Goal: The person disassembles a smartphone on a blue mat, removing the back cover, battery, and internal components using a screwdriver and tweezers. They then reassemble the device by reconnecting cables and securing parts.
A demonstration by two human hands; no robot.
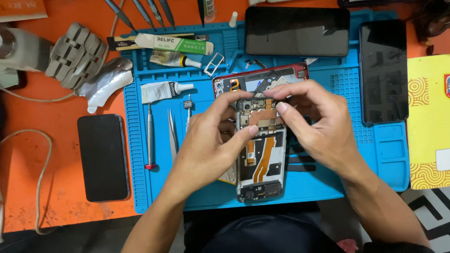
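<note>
An opened smartphone [262,162], its back removed and its circuit board and orange flex cables showing, lies upright on the blue work mat [222,191]. My left hand [210,142] grips the phone's left edge, thumb across its middle. My right hand [317,121] reaches over the top of the phone, fingertips pinching at the board near the camera. Whether a small part sits between the fingers is hidden. A red phone back cover [261,79] lies just behind the hands.
A screwdriver [149,136], tweezers [172,136] and glue tubes [166,89] lie on the mat's left. A black phone [103,156] rests on the orange table. Two dark phones [297,31] [383,71] sit at back right, a yellow booklet [434,119] far right.
</note>
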